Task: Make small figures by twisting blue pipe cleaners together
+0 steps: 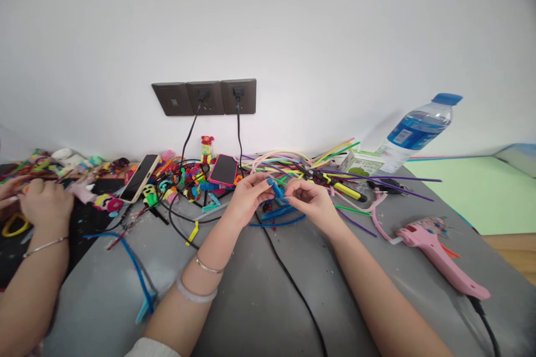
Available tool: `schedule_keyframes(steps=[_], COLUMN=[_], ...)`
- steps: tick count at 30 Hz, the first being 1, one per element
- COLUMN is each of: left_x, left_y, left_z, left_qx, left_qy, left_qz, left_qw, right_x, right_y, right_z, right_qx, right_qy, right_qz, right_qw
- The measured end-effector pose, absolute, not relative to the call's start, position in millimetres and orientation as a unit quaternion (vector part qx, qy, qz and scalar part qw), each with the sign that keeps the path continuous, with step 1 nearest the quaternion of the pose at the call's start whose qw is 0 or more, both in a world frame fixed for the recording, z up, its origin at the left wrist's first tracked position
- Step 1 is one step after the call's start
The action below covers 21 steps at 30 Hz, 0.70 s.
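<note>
My left hand (249,194) and my right hand (309,199) meet over the grey table (251,295), both pinched on a small blue pipe-cleaner piece (278,192) held between their fingertips. Blue-painted nails show on the left hand. Just beneath the hands lie loose blue pipe cleaners (278,216). A black cable (288,279) runs under my wrists toward the near edge.
A pink glue gun (435,251) lies at the right. A water bottle (416,133) leans at the back right beside a small green box (360,164). Two phones (140,177) (224,169) charge from wall sockets (204,97). Another person's hands (42,203) work at far left.
</note>
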<state>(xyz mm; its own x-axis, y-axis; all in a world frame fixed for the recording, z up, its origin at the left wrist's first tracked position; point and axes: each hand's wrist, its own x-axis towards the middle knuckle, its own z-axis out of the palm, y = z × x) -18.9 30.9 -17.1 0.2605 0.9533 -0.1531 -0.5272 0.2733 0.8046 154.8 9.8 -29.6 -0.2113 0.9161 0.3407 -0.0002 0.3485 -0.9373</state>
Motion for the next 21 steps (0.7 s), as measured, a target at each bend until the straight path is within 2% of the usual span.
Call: schedule_keyframes(steps=[21], left_x=[-14.8], left_y=[26.0], left_z=[-15.0], left_qx=[0.324], left_qy=[0.322], left_qz=[0.487], left_qw=[0.744], right_x=[158.0], right_y=[7.1], right_z=[-17.7], right_qx=[-0.307], right_qy=[-0.695], right_qz=[0.426], right_qw=[0.491])
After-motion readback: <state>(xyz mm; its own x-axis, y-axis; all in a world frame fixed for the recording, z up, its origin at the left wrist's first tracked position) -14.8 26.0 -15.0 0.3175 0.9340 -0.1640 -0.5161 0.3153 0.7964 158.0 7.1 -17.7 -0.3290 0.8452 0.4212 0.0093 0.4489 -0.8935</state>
